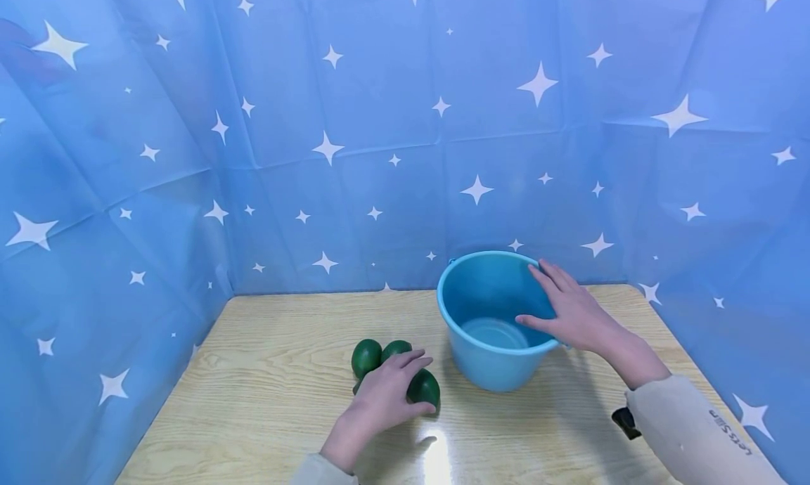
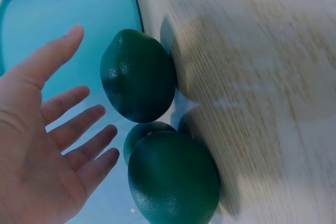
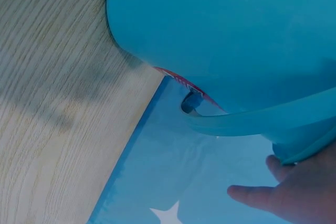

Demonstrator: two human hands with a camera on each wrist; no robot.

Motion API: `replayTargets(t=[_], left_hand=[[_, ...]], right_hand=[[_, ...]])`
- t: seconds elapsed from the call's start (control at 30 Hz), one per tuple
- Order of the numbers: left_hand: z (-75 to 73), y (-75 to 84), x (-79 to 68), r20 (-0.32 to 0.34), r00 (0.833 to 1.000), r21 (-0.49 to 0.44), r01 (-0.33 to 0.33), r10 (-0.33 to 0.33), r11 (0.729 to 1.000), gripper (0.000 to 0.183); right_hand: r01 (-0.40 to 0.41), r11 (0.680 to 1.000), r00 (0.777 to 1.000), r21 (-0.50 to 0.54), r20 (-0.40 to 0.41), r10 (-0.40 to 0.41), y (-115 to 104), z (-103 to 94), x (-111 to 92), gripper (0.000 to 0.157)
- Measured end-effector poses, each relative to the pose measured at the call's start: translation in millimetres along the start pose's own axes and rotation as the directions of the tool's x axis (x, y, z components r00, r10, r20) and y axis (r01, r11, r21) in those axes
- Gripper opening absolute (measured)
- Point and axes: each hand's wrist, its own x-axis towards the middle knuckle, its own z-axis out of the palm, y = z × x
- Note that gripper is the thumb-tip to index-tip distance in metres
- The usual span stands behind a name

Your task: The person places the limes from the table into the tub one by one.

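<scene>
Several dark green limes (image 1: pixel 367 358) lie grouped on the table, partly hidden under my left hand (image 1: pixel 387 395). That hand hovers over them with its fingers spread and relaxed. In the left wrist view the palm faces a lime (image 2: pixel 139 76), with a gap between the fingertips and the fruit; another lime (image 2: pixel 174 179) lies closer to the camera. A light blue bucket (image 1: pixel 500 365) stands upright to the right of the limes, its inside bottom visible. My right hand (image 1: pixel 579 316) lies over the bucket's right rim, fingers extended, thumb over the opening.
The wooden table (image 1: pixel 266 415) ends at a blue curtain (image 1: pixel 392 211) with white stars, which rises behind it and on both sides. The bucket's handle (image 3: pixel 252 121) hangs along its outer wall. A black strap piece (image 1: pixel 626 423) sits by the right sleeve.
</scene>
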Motion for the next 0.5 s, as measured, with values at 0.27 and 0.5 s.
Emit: replayTargets(t=[0.27, 0.5], left_hand=[[2.7, 0.7, 0.7, 0.0, 1.0, 0.017, -0.007, 0.007, 1.0, 0.072], [5.7, 0.7, 0.7, 0.019, 1.0, 0.027, 0.004, -0.004, 1.0, 0.07]], right_hand=[[-0.002, 1.0, 1.0, -0.003, 0.001, 0.002, 0.9, 1.2, 0.3, 0.098], [-0.005, 1.0, 1.0, -0.002, 0.001, 0.005, 0.6, 1.3, 0.8, 0.098]])
